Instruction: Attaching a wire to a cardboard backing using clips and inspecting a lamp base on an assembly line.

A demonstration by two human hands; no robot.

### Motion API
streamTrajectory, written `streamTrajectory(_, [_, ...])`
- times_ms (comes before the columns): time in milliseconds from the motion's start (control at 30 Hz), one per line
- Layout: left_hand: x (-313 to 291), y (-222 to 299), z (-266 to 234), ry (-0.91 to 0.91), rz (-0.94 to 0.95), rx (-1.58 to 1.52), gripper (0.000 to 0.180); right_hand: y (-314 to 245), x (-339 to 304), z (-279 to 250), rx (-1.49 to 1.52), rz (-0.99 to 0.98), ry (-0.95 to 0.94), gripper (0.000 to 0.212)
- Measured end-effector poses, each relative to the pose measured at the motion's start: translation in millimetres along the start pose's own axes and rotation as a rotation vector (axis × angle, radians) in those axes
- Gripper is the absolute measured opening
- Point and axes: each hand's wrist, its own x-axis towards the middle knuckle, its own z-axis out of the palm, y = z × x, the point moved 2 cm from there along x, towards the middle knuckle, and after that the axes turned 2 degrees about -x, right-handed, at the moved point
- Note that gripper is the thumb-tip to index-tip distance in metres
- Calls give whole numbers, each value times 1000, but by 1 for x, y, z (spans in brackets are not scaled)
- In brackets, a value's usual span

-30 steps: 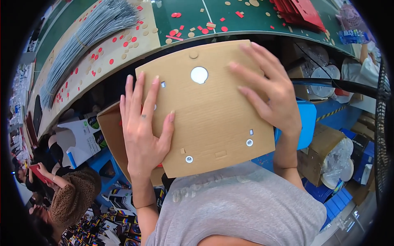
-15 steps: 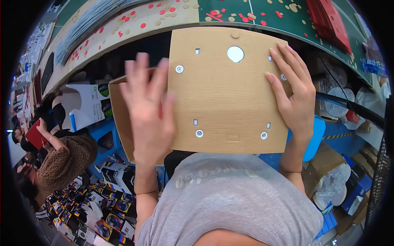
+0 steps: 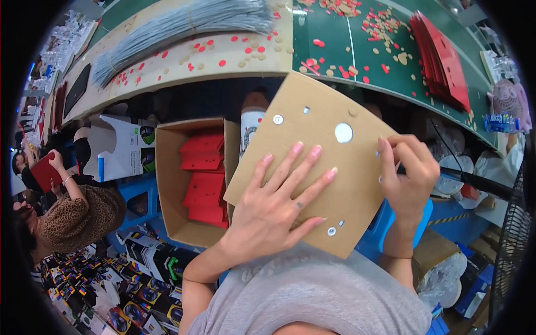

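A tan cardboard sheet lies tilted in front of me, at the worktable's near edge. It has a round hole, small slots and white ringed eyelets. My left hand rests flat on its lower left part, fingers spread, holding nothing. At the sheet's right corner, my right hand is closed, with thumb and forefinger pinched by a small slot. Whatever may be between those fingertips is too small to make out. To the left, an open carton contains stacked red folded pieces.
Across the worktable lie a bundle of grey wires, scattered red and tan discs and a stack of red sheets. Printed boxes cover the floor at left, where another person sits. A black fan guard stands right.
The cardboard sheet has turned clockwise. My left hand has moved from beside its left edge onto its surface. My right hand has gone from lying flat to a pinch at the corner.
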Motion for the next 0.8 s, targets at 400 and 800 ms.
streamTrajectory(400, [23,-22,-8,25,198,-50,57,-17,255,161,281,-467,-27,40])
streamTrajectory(800, [14,-32,-11,62,173,-84,57,-13,268,176,752,53,-436,26])
